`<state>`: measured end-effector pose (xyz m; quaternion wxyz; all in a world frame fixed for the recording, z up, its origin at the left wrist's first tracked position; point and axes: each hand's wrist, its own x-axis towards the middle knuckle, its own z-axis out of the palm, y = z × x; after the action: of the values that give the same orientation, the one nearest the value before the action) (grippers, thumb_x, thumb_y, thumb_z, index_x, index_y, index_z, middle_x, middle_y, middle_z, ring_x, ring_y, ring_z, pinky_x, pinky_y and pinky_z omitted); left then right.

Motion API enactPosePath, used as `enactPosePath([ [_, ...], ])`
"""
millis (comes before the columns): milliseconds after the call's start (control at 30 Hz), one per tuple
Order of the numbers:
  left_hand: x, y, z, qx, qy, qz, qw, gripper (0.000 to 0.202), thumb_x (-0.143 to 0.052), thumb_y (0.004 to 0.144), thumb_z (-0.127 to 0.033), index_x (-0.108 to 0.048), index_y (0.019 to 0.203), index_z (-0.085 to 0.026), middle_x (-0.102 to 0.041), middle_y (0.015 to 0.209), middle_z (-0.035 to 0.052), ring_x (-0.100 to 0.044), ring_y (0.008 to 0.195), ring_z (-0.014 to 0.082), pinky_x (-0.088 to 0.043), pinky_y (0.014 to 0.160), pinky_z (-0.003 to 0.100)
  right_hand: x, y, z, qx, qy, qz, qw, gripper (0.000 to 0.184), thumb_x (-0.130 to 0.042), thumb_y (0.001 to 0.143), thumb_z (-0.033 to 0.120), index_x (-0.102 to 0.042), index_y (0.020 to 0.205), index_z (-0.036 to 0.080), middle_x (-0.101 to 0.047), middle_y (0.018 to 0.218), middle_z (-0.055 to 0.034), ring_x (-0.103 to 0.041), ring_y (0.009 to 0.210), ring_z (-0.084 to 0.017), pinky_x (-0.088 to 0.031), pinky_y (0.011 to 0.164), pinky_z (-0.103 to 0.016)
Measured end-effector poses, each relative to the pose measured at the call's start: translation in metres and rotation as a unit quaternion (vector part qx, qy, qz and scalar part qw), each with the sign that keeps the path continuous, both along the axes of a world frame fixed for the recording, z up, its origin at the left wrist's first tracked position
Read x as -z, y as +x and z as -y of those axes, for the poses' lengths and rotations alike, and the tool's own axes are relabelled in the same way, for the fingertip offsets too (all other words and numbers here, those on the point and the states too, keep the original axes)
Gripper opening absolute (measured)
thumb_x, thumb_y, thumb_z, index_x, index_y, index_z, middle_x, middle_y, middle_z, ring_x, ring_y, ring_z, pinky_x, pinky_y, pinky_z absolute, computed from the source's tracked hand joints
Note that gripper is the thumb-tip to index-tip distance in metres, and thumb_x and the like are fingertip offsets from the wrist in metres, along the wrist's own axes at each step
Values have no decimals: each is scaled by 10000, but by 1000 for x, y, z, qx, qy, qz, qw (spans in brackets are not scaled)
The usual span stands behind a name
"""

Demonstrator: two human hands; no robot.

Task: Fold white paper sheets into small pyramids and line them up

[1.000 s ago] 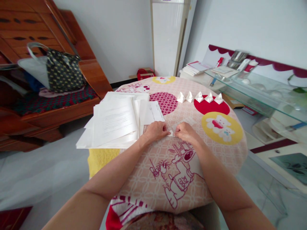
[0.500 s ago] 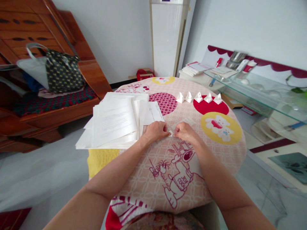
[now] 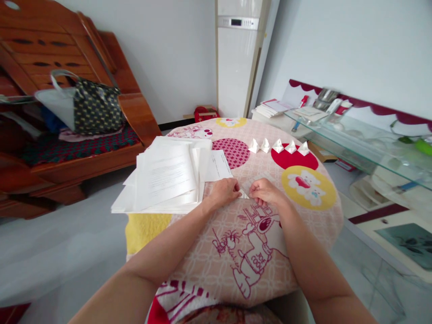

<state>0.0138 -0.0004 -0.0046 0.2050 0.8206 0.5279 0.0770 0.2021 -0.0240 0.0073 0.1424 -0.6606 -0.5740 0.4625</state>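
Note:
A small white piece of folded paper [image 3: 244,194] lies low over the tablecloth between my hands. My left hand [image 3: 225,191] is closed, its fingertips pinching the paper's left side. On the other side, my right hand [image 3: 266,192] has its fingers bunched at the paper's right corner; the fingertips are partly hidden. Beyond my hands, several small folded paper shapes [image 3: 278,146] with pointed tops stand in a row. Left of my hands is a stack of paper sheets [image 3: 165,175], some of them printed, and a smaller printed sheet [image 3: 218,165] sticks out beside it.
The round table wears a patterned cloth [image 3: 202,265] with cartoon figures. At right stands a glass-topped cabinet [image 3: 357,144] with papers and containers on it. A wooden bench [image 3: 91,153] with a dotted bag [image 3: 97,105] is at left. Behind the table rises a tall white air conditioner [image 3: 236,67].
My hands have moved slightly apart, and more of the folded paper shows between them. The view has tilted up a little. The row of paper shapes and the stack stay put.

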Motion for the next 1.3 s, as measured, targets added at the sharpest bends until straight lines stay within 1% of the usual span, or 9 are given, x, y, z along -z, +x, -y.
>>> enactPosePath([
  [200,9,-3,-2,17,9,66,998,113,-712,843,-234,-716,939,-176,-735,841,24,-647,757,166,-417,662,262,6,7,-3,-22,1,-40,999,233,-626,890,169,-592,659,175,-608,509,11,-507,359,-88,-367,344,-200],
  [333,11,-4,-2,20,-1,116,993,60,-716,808,-196,-701,857,-165,-689,751,6,-594,677,144,-383,621,254,8,6,-2,-46,30,-56,997,131,-726,811,214,-646,713,177,-620,544,12,-525,400,-101,-357,368,-213],
  [433,10,-6,-4,24,-39,191,981,47,-718,780,-187,-683,789,-157,-645,686,-12,-556,628,123,-370,597,244,8,4,-1,-73,92,-73,990,97,-755,752,221,-673,724,178,-594,554,27,-513,451,-99,-330,410,-219],
  [567,10,-11,-8,23,-150,329,932,160,-762,738,-254,-646,716,-146,-582,619,-35,-489,567,88,-331,541,217,4,4,-1,-110,180,-74,975,225,-752,747,304,-643,605,168,-491,514,47,-422,490,-85,-254,457,-237],
  [700,10,-14,-9,20,-256,429,866,322,-835,677,-388,-643,729,-136,-565,588,-42,-450,516,66,-298,500,203,2,5,0,-111,172,-124,971,292,-749,758,390,-652,604,163,-527,520,39,-438,495,-85,-282,476,-237],
  [833,6,-13,-6,30,-288,483,826,406,-887,628,-431,-658,758,-122,-618,615,-13,-515,540,74,-370,522,199,4,3,0,-110,112,-241,958,317,-760,745,440,-672,617,164,-657,585,-16,-556,515,-110,-404,515,-238],
  [967,-1,-16,-4,16,-289,524,801,486,-856,675,-533,-690,873,-121,-653,667,4,-579,570,98,-472,558,223,7,1,0,-67,108,-293,948,282,-791,701,417,-699,617,163,-668,563,-22,-558,475,-111,-422,494,-237],
  [1133,-6,-24,-5,47,-308,455,834,394,-770,745,-493,-693,782,-108,-694,689,60,-632,570,126,-507,546,240,5,2,0,-46,128,-310,941,249,-781,703,378,-708,600,164,-660,552,-20,-550,477,-106,-434,499,-237],
  [1300,-3,-23,-5,60,-262,380,885,274,-732,745,-394,-619,692,-149,-617,570,-4,-546,483,93,-392,459,199,5,1,1,-38,118,-304,944,271,-789,694,387,-691,569,168,-651,532,-18,-541,459,-103,-420,477,-229],
])
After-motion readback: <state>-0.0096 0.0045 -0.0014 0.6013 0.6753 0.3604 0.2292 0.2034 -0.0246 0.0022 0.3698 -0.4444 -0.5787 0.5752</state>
